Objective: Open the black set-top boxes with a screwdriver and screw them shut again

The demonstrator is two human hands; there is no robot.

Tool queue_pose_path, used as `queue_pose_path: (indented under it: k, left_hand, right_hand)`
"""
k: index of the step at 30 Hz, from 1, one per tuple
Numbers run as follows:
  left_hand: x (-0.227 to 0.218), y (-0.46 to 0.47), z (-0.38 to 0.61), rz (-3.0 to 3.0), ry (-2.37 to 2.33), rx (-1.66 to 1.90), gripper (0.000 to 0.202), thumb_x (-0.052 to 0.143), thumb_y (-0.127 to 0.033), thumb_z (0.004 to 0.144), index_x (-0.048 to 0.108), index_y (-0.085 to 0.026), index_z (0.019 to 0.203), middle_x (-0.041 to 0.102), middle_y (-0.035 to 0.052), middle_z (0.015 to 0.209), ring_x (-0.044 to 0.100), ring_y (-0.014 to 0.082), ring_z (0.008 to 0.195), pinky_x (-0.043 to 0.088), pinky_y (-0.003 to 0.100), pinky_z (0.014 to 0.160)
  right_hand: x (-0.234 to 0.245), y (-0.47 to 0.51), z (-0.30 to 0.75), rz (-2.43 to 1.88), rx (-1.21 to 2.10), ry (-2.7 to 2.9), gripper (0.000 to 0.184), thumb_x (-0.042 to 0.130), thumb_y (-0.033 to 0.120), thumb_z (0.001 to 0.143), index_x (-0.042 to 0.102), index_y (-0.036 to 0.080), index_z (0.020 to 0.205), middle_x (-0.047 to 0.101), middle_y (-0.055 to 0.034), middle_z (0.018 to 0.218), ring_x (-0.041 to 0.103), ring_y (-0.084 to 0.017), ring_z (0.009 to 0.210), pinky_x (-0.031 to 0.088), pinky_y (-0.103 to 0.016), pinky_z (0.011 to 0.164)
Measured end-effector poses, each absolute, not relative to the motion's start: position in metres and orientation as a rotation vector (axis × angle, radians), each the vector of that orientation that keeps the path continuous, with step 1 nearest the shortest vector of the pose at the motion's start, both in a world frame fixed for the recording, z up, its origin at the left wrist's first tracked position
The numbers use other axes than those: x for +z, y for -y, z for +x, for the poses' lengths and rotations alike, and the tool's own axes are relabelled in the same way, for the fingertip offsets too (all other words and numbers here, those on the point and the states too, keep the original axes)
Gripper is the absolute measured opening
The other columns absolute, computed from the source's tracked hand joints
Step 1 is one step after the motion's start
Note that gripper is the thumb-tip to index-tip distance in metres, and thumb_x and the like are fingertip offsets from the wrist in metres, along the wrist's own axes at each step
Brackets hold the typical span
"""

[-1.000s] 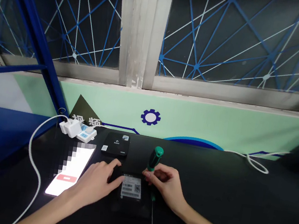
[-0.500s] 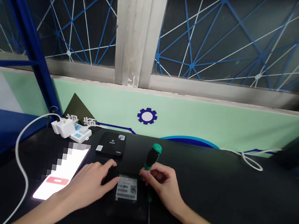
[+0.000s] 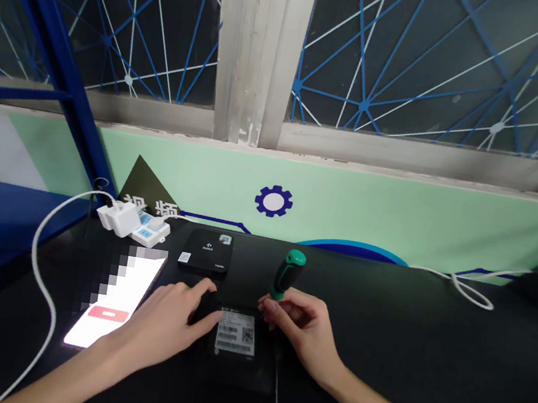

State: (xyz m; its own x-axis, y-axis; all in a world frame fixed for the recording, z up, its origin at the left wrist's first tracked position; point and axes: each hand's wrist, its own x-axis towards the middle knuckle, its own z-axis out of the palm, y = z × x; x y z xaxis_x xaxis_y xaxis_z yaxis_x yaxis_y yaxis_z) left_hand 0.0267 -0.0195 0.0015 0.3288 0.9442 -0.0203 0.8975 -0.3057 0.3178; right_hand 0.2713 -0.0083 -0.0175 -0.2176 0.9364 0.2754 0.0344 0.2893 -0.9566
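Note:
A flat black box (image 3: 244,366) with a white barcode label (image 3: 236,333) lies on the black table (image 3: 404,343) in front of me. My left hand (image 3: 164,324) rests on the box's left edge, its fingers spread over the top left corner. My right hand (image 3: 303,331) is closed round a screwdriver (image 3: 287,273) with a green and black handle. The handle points up and away from me, and the thin shaft runs down along the box's right side.
A second black box (image 3: 207,251) sits just behind. To the left lie a lit phone (image 3: 115,303) and a white charger on a power strip (image 3: 131,225), with a white cable (image 3: 41,289) looping down. Another white cable (image 3: 472,292) lies at the far right by the green wall panel.
Both hands keep their hold on the box and the screwdriver. The view has shifted a little; the handle now leans slightly more to the right.

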Motion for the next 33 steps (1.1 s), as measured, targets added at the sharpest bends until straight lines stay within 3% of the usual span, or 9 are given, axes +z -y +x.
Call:
queue_pose_path:
  k: [13,22,28,33]
  left_hand:
    - [0.0015,0.0154,0.0258,2.272,-1.598,0.275,0.047,0.042,-0.061,0.094,0.057,-0.025,0.120,0.052,-0.0057,0.059,0.058,0.0192,0.060,0.032,0.028,0.056]
    - [-0.0014,0.0170,0.0251,2.289,-1.627,0.272,0.050,0.041,-0.062,0.094,0.056,-0.026,0.125,0.056,-0.0031,0.066,0.058,0.0213,0.068,0.035,0.029,0.060]
    - [-0.0018,0.0165,0.0238,2.290,-1.622,0.277,0.052,0.040,-0.064,0.094,0.057,-0.027,0.126,0.055,-0.0028,0.064,0.059,0.0211,0.065,0.035,0.029,0.058]
    - [-0.0038,0.0176,0.0218,2.311,-1.636,0.293,0.055,0.039,-0.066,0.093,0.058,-0.027,0.127,0.058,0.0006,0.072,0.062,0.0237,0.073,0.038,0.030,0.061]
  right_hand:
    - [-0.0182,0.0109,0.2711,-0.884,1.043,1.616,0.029,0.066,0.042,0.091,0.070,0.016,0.080,0.063,-0.0037,0.070,0.057,-0.013,0.058,0.050,-0.023,0.055]
    - [-0.0171,0.0073,0.2663,-0.971,1.090,1.537,0.033,0.078,0.047,0.078,0.064,0.017,0.071,0.060,0.0001,0.058,0.056,-0.012,0.052,0.050,-0.023,0.052]
    - [-0.0213,0.0066,0.2686,-1.005,1.142,1.424,0.041,0.084,0.047,0.070,0.055,0.019,0.064,0.068,-0.0031,0.063,0.062,-0.015,0.056,0.053,-0.025,0.055]
    - [-0.0225,0.0069,0.2704,-1.001,1.135,1.449,0.036,0.084,0.045,0.071,0.060,0.018,0.064,0.072,-0.0054,0.069,0.063,-0.015,0.056,0.053,-0.024,0.053]
